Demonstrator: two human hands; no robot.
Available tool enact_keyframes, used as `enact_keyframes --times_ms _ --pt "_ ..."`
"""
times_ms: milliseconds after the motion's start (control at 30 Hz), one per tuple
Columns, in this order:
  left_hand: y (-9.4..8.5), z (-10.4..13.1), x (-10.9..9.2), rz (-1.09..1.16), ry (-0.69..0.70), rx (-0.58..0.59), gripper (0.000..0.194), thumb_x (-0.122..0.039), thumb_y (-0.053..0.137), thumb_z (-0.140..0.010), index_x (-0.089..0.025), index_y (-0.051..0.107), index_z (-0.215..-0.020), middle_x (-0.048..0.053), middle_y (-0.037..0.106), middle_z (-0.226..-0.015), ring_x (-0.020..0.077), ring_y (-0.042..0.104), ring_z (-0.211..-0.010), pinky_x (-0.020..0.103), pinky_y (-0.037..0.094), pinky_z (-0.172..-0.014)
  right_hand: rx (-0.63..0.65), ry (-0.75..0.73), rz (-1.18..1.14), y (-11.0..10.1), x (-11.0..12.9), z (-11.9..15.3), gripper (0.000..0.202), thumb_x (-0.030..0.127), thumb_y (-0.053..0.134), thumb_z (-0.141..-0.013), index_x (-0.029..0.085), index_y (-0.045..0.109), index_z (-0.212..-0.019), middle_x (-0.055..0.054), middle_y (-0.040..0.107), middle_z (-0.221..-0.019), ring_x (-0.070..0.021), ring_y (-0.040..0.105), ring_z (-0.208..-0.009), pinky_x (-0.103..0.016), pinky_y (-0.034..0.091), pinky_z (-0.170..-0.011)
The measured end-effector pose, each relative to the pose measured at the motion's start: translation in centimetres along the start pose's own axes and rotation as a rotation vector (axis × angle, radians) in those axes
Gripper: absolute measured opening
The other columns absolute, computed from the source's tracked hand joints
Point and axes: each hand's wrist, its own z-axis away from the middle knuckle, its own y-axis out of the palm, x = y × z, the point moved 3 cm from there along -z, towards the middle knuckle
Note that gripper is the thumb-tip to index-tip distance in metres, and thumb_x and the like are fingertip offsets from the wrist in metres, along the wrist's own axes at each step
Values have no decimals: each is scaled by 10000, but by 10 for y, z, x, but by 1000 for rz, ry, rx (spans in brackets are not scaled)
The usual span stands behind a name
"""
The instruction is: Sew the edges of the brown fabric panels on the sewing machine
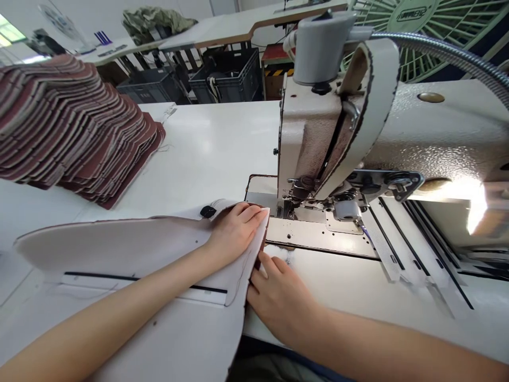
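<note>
Pressing flat, left hand [234, 231] rests palm-down on pale smooth sheet [131, 246], curved-edged, lying on white tabletop [210, 148] just before sewing machine [358, 138]. Right hand [278, 297] pinches sheet's edge from beneath, grip narrow. Stack of maroon cut pieces [75, 127] at left. Fan [429, 32] lettering unreadable.

Sewing workshop: industrial sewing machine [358, 154]; stacked cut pcs [71, 127]; crates [226, 74] behind.

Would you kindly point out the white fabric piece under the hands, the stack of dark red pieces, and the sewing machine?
white fabric piece [119, 246], head view, on its flat upper face.
stack of dark red pieces [71, 127], head view, on the layered edges.
sewing machine [437, 132], head view, on the arm's speckled side.
</note>
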Motion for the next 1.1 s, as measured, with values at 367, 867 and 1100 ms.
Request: enact_keyframes --times_ms 367,867,1100 --pt "14 -26 -18 -6 25 29 339 -106 395 -927 -148 579 -1208 83 638 -1107 233 527 -1010 376 488 -942 -113 36 166 -6 -18 31 167 213 554 -845 108 670 -901 -215 679 -1036 -389 587 -1086 -396 493 -710" --pt "15 -38 -38 -128 11 45 322 -59 433 -889 -110 610 -1154 86 644 -1005 233 522 -956 335 497 -896 -189 6 133 -4 -28 51 172 146 566 -791 102 644 -938 -203 664 -1071 -364 554 -1135 -389 483 -729" --pt "15 -40 -41 -181 19 42 261 -63 464 -874 -126 646 -1049 84 641 -961 246 527 -959 348 511 -879 -207 1 124 -4 -29 52 152 135 567 -778 112 644 -907 -184 672 -1029 -373 570 -1102 -382 483 -710"
